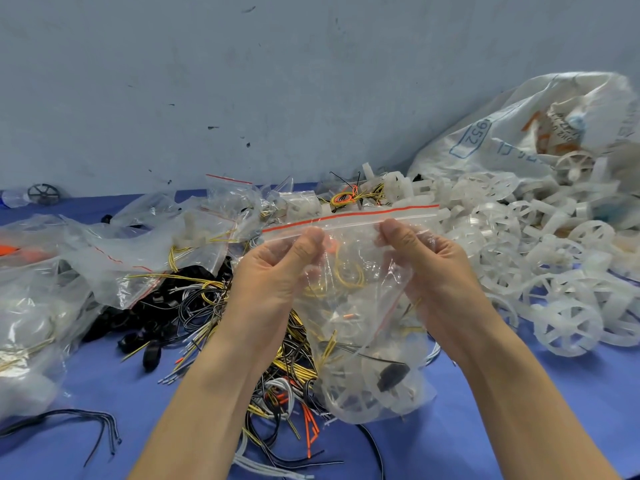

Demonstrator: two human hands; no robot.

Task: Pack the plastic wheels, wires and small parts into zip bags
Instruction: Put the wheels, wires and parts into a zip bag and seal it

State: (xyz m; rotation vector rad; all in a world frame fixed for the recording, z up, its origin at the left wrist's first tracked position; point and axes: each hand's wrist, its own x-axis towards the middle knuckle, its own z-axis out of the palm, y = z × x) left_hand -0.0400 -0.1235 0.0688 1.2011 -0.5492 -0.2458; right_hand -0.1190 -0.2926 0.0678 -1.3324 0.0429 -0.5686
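Table cover: the blue sheet (519, 403) lies under everything and shows bare below and to the right of the held zip bag (367, 317).
Black wires: a small bundle (86, 424) lies on the table cover, well to the lower left of the zip bag.
Loose wires: a tangle of yellow, black, white and orange strands (277, 372) sits beneath the zip bag's bottom and just to its left.
Zip bag: clear plastic, held up over the tangle. Its red-lined zip strip (349, 216) runs along the top and slopes up to the right. I cannot tell whether the strip is pressed closed.
Bag contents: a yellow wire coil (349, 275) sits high in the zip bag. White wheels (356, 386) and a black part (391, 372) lie at its bottom.
Left hand: (277, 271) pinches the zip bag's upper left just under the zip strip, thumb on the near face.
Right hand: (426, 268) pinches the upper right the same way, with the fingers behind the plastic.
Black rings: a heap (145, 317) lies left of the zip bag.
Wheel pile: translucent white spoked wheels (540, 271) are heaped right of the zip bag.
Filled bags: crumpled clear bags (138, 244) holding wires and white parts lie to the left of the zip bag and behind it.
Sack: a large white printed sack (502, 133) lies far right behind the zip bag, at the back of the wheel pile.
Dark wheel: a single wheel (43, 194) stands far left of the zip bag, against the wall.
Wall: grey-blue and scuffed (242, 81), behind everything.
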